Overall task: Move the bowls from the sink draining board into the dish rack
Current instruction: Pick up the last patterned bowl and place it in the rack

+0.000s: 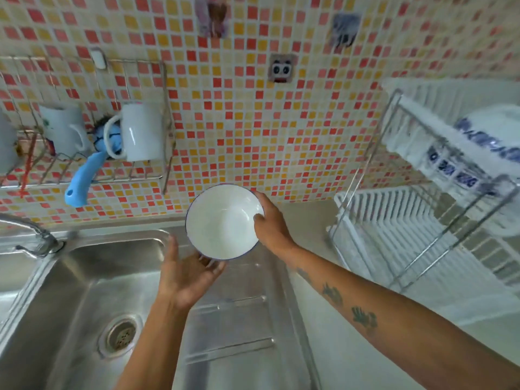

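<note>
Up off the steel now: white bowl (222,222) with a thin blue rim, carried mouth-up above the far end of the sink draining board (239,319), close to the tiled wall (239,122). Right hand (271,222) clamped on the rim at about three o'clock, thumb hooked inside and fingers wrapped behind, probably because a pinch on the lip gives one-handed control for the swing across. Left hand (187,277) spread open and palm-up under the bowl at about seven o'clock, fingertips at or just below the base, contact not clear enough to call; looks like a cupped guard against a wet slip rather than a grip. Held level, likely to keep any leftover water from spilling onto the counter. Dish rack (416,220) off at three o'clock, chrome frame with white slotted trays, blue-patterned crockery (489,142) already sitting on the upper tier, lower tier showing free slots. Judged as the carry step, mid-transfer, bowl nearer the board than the rack. Next call: travel right and tilt the bowl on edge to seat it between the ribs. No other bowls visible on the board's ribbed stretch
</note>
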